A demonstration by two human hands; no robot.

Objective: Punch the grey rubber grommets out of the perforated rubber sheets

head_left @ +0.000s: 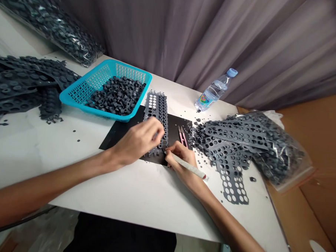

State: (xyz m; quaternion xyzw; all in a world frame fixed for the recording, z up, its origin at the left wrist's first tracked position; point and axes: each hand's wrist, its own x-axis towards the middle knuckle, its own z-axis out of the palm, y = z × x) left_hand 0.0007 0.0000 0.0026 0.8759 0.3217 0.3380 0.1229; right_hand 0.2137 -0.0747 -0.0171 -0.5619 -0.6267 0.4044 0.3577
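A grey rubber strip [157,114] full of round holes and small rings lies on a black mat [123,133] on the white table. My left hand [141,139] rests on the strip's near end, fingers curled and pinching at it. My right hand [180,160] sits just to the right of the strip, closed round a thin white stick-like tool [188,167] whose tip points at the strip's near edge. Small pink snips [182,136] lie on the mat beside the right hand.
A turquoise basket [86,89] of loose grey rings stands behind the mat. Punched-out grey strips [228,151] and a clear bag of rings [283,157] lie to the right, more strips [22,82] to the left, a water bottle [215,90] at the back. Grey curtain behind.
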